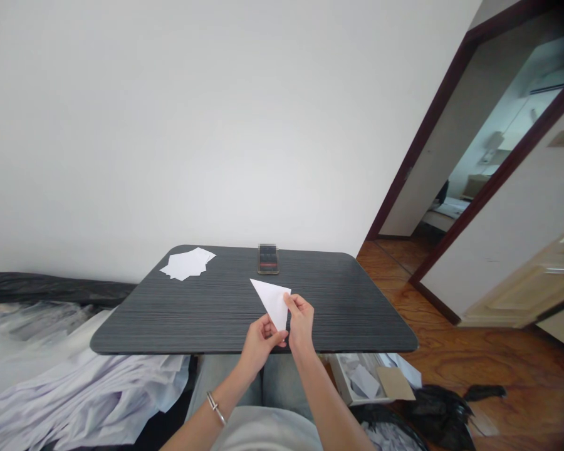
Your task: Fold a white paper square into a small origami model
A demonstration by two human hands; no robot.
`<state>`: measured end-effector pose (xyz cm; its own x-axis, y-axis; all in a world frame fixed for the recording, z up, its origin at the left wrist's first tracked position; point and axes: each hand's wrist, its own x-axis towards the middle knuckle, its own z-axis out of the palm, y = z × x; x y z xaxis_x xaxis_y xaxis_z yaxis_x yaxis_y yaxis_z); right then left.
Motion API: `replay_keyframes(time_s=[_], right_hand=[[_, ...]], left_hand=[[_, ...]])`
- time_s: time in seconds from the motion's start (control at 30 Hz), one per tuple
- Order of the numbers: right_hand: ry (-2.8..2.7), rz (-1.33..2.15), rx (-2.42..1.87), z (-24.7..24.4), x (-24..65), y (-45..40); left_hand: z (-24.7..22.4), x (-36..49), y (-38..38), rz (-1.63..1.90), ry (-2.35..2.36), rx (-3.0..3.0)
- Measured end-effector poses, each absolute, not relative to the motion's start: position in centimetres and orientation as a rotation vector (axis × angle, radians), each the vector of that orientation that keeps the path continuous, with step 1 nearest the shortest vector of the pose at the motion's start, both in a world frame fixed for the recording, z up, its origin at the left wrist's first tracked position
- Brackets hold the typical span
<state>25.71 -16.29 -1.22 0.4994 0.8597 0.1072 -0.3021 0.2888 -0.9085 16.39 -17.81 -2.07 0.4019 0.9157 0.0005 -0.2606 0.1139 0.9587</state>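
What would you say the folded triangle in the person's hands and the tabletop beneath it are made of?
The folded triangle looks like plain white paper: matte, thin, with sharp folded edges. The tabletop seems to be a dark grey laminate or veneered board, with fine lengthwise grain lines and a soft sheen, though the look alone cannot settle what lies beneath the surface.

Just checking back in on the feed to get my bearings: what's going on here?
A person holds a folded white paper triangle in both hands above a dark wood-grain table. The left hand pinches its lower tip, and the right hand grips its edge. Loose white paper sheets and a phone lie toward the table's far edge.
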Motion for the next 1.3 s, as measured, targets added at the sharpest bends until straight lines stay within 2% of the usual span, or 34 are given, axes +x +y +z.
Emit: replay_keyframes(time_s=[0.33, 0.5, 0.73, 0.87, 1.07, 1.3], right_hand=[[-0.696, 0.837, -0.966, -0.6, 26.3, -16.4], [-0.745, 0.914, -0.931, -0.4, 26.2, -16.7], [-0.785, 1.015, -0.981, -0.2, 25.3, -17.0], [-0.879, 1.082, -0.969, -0.3, 25.2, -17.3], [-1.073, 0.991, -1.085, -1.5, 25.1, -18.2], [-1.170, 0.900, -1.146, -2.2, 24.9, -18.7]], left_hand=[[-2.8, 16.1, -17.9, 0.818, 0.664, 1.210], [-1.3, 15.0, -16.3, 1.007, 0.682, 1.168], [-0.3, 14.6, -15.7, 0.919, 0.795, 1.224], [-0.3, 14.6, -15.9, 1.078, 0.891, 1.201], [-0.1, 14.3, -15.6, 1.278, 1.022, 1.138], [0.0, 13.9, -15.5, 1.182, 0.972, 1.212]])
